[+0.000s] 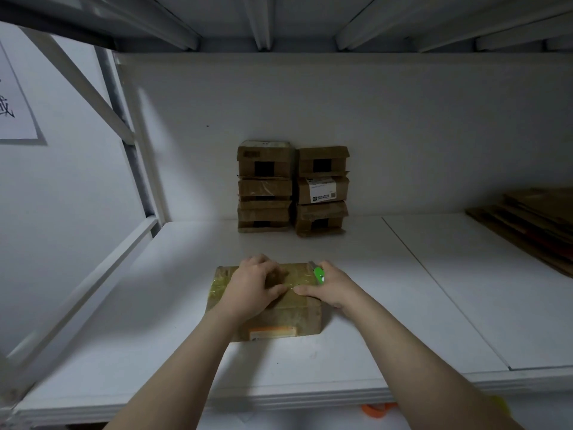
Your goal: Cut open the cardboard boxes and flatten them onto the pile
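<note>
A taped brown cardboard box lies on the white shelf in front of me. My left hand presses flat on its top, fingers spread over the tape. My right hand rests at the box's right edge and grips a green box cutter, its blade end pointing away from me at the far right corner. Against the back wall stand two stacks of small cardboard boxes, three high each. A pile of flattened cardboard lies at the far right of the shelf.
A shelf deck with metal ribs hangs close overhead. A diagonal brace and upright post bound the left side, with a paper sign beside them. Something orange shows below the shelf's front edge.
</note>
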